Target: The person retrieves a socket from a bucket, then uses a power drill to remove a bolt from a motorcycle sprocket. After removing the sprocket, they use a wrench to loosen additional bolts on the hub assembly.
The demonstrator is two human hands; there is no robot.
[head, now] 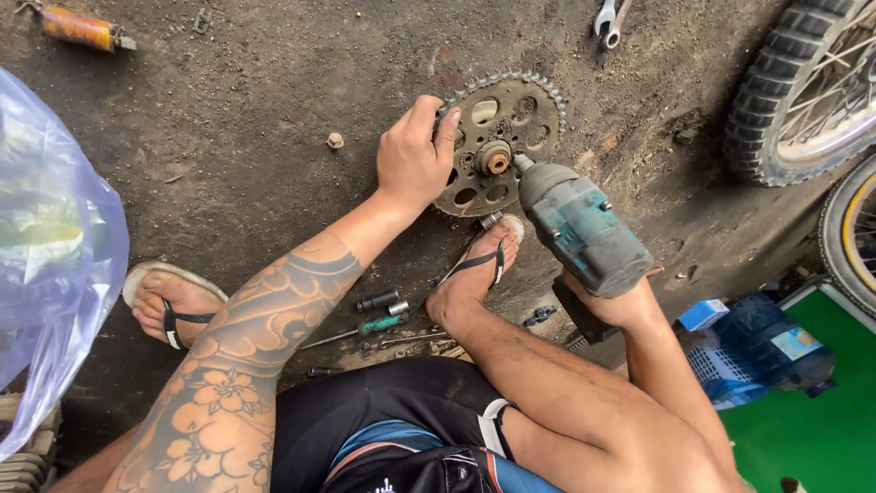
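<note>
The left hand is laid over the left edge of the sprocket, fingers curled onto its toothed rim, so that the disc is pinned flat against the dirty floor and, it is judged, kept from spinning. The right hand is closed around the grip of a teal power wrench, mostly hidden beneath the tool's body; the tool is tilted so that its nose is set against the hub at the sprocket's centre.

From left to right the following are shown. A clear plastic bag fills the left margin. A foot in a sandal is planted beside it. Below the tattooed forearm, a black socket and a green-handled screwdriver are laid near the knee, within easy reach. The other sandalled foot is placed just below the sprocket, its toes at the lower rim, apparently as a second brace. Two spanners lie at the top edge, well apart from the work. A knobbly tyre and a second wheel are seen at the right, above a blue crate on a green mat.
</note>
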